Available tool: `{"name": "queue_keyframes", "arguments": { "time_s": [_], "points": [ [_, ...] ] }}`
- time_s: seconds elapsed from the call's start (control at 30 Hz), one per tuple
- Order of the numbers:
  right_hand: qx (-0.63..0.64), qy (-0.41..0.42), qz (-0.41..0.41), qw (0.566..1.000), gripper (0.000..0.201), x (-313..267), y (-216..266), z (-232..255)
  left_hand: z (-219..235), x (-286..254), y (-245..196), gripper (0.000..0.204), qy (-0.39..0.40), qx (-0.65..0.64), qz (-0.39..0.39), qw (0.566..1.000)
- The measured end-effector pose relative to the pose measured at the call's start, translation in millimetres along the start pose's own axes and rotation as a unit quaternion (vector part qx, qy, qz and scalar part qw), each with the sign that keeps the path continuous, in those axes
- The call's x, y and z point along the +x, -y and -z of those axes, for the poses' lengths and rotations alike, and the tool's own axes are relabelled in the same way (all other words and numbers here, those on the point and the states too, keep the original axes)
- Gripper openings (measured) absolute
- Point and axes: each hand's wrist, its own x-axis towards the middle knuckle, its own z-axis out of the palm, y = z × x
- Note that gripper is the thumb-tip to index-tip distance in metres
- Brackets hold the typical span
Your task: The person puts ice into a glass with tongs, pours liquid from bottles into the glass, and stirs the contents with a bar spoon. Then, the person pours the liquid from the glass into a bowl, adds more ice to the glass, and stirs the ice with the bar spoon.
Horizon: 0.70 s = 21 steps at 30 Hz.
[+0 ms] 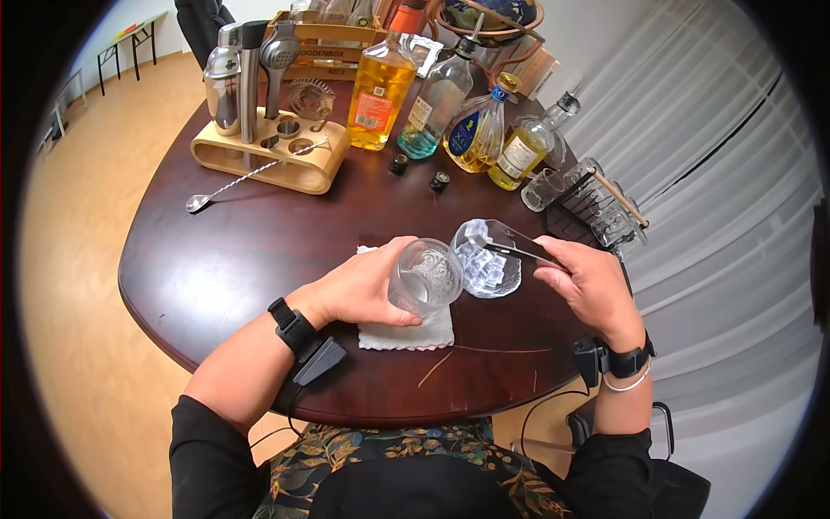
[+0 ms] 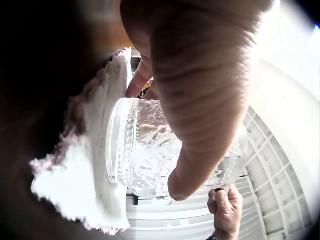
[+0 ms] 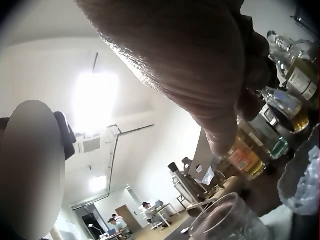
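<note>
My left hand (image 1: 365, 281) grips a clear patterned glass (image 1: 428, 275) around its side, thumb at the front. The glass is tilted over a folded white cloth (image 1: 406, 336); in the left wrist view its beaded base (image 2: 131, 145) is close beside the cloth. With thumb and fingers my right hand (image 1: 598, 290) pinches metal tongs (image 1: 529, 253), which reach left over a clear bowl (image 1: 517, 284). Ice cubes (image 1: 484, 270) lie in that bowl, just right of the glass. A clear piece (image 3: 208, 177) shows at the tongs' tip in the right wrist view.
Behind stand several bottles (image 1: 380, 95) and two dark caps (image 1: 439, 181). A wooden bar-tool stand (image 1: 259, 169) holds a shaker (image 1: 225, 86), with a twisted bar spoon (image 1: 233, 182) leaning on it. Glasses hang on a rack (image 1: 618, 199) at right. The dark table's edge (image 1: 380, 417) is near my body.
</note>
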Motion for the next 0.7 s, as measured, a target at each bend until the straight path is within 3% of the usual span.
{"name": "queue_keyframes", "arguments": {
  "time_s": [0.17, 0.3, 0.43, 0.57, 0.7],
  "points": [
    [-0.042, 0.048, 0.058, 0.996, 0.038, 1, 14, -7, 1, 0, 0, 0.097, 0.004, -0.012, -0.004, 1.000],
    [-0.012, 0.066, 0.025, 0.997, 0.053, 2, 18, -14, 0, 0, 2, 0.098, -0.001, -0.009, -0.005, 1.000],
    [0.031, 0.036, -0.066, 0.997, 0.058, -2, 15, -11, -2, 0, 7, 0.099, 0.002, -0.009, -0.008, 1.000],
    [0.007, -0.004, -0.111, 0.994, 0.055, -9, 1, -9, -1, 0, 7, 0.101, 0.003, -0.008, -0.003, 1.000],
    [0.005, 0.007, -0.090, 0.996, 0.045, -12, -27, -16, 1, 0, 4, 0.100, 0.008, -0.015, -0.003, 1.000]
  ]
}}
